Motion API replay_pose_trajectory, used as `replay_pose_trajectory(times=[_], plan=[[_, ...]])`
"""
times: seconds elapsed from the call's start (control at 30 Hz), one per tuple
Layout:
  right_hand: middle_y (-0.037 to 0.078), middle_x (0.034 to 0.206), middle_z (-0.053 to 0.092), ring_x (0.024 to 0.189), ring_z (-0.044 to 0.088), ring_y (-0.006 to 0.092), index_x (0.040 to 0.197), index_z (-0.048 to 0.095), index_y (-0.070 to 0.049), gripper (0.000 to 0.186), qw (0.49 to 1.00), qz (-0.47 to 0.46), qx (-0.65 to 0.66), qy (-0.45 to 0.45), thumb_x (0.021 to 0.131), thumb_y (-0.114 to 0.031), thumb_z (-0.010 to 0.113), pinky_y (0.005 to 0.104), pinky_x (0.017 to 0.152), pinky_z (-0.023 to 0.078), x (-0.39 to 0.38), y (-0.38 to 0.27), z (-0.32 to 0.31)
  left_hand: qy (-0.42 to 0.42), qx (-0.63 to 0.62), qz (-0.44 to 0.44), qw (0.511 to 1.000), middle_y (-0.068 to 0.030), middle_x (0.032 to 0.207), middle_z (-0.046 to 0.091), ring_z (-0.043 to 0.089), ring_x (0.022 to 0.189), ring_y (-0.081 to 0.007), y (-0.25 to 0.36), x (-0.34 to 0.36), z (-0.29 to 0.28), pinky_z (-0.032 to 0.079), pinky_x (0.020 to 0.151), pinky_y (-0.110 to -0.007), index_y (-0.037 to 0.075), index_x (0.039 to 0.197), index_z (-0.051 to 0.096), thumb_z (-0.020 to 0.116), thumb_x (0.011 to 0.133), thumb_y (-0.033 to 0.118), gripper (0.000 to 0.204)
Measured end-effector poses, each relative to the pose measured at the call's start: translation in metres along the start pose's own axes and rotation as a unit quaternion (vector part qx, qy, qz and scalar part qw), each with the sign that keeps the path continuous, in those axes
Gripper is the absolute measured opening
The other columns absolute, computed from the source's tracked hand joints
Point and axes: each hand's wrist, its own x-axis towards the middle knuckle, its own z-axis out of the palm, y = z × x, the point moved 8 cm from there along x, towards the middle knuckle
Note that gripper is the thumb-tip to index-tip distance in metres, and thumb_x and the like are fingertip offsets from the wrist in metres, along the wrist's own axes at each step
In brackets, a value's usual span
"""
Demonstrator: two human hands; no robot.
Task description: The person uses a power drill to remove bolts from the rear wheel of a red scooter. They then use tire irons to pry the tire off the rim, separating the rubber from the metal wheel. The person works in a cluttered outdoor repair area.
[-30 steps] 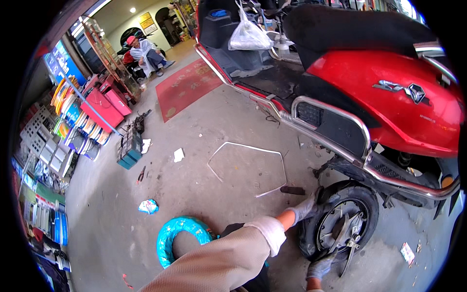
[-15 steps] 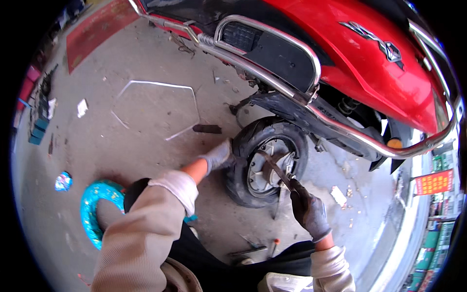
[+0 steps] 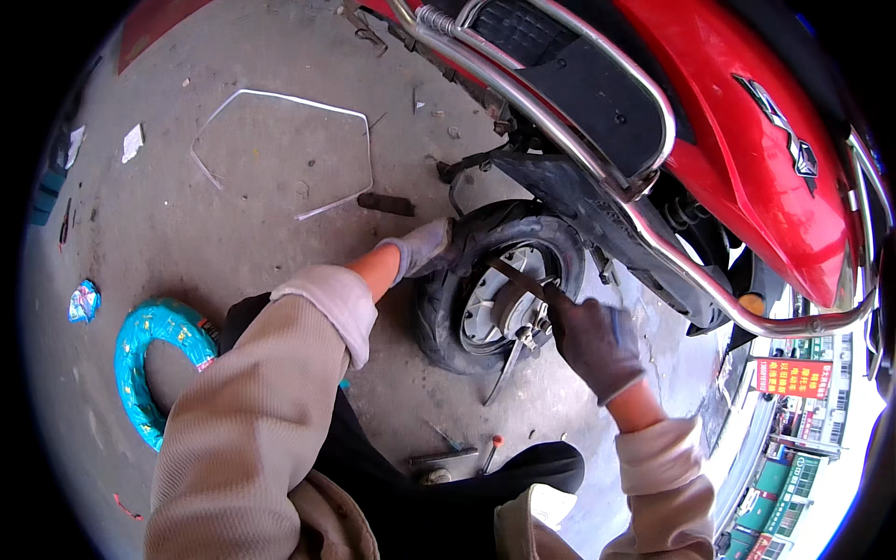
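A black tire (image 3: 439, 322) sits round a silver wheel hub (image 3: 482, 313) on the floor, beneath a red scooter (image 3: 737, 177). My gloved left hand (image 3: 422, 250) grips the tire's upper left side, with its fingertips dark against the rubber. In my gloved right hand (image 3: 597, 341), closed round its lower end, is a flat metal tire lever (image 3: 523, 280). The lever slants across the hub, its far end at the upper part of the rim. A narrow metal strip (image 3: 505, 371) sticks out downward from the axle.
A turquoise wrapped ring (image 3: 140, 359) lies at the left, near a small blue packet (image 3: 84, 301). White strapping (image 3: 308, 100) and a dark block (image 3: 385, 203) lie beyond my left hand. An orange-tipped screwdriver (image 3: 493, 453) is near my legs. The scooter's chrome guard (image 3: 523, 89) overhangs the wheel.
The view has shifted, so the scooter appears farther right. My right hand has moved up closer to the hub along with the lever. My left hand stays at the tire.
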Motion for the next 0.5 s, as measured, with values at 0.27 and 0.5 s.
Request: replay_pose_trajectory(times=[0.27,0.5], plan=[[0.013,0.074,0.064,0.064,0.064,0.0347,0.09,0.061,-0.011,0.027,0.949,0.183,0.141,0.217,0.089,-0.037,0.06,0.0458,0.056,0.05,-0.03,0.053,0.157,-0.053,0.002,-0.082,0.995,-0.0068,0.104,0.066,0.06,0.093,-0.015,-0.052,0.039,-0.053,0.047,0.087,-0.031,0.006,0.122,0.057,0.05,0.096,0.023,0.032],[0.023,0.099,0.063,0.087,0.063,0.0389,0.125,0.045,-0.002,0.044,0.842,0.257,0.378,0.286,0.093,-0.032,0.051,0.0448,0.074,0.048,-0.032,0.038,0.265,-0.097,0.399,0.189,0.892,-0.0071,0.139,0.046,0.04,0.128,-0.017,0.01,0.004,0.004,0.034,0.104,-0.032,0.01,0.137,0.043,0.041,0.096,0.02,0.042]])
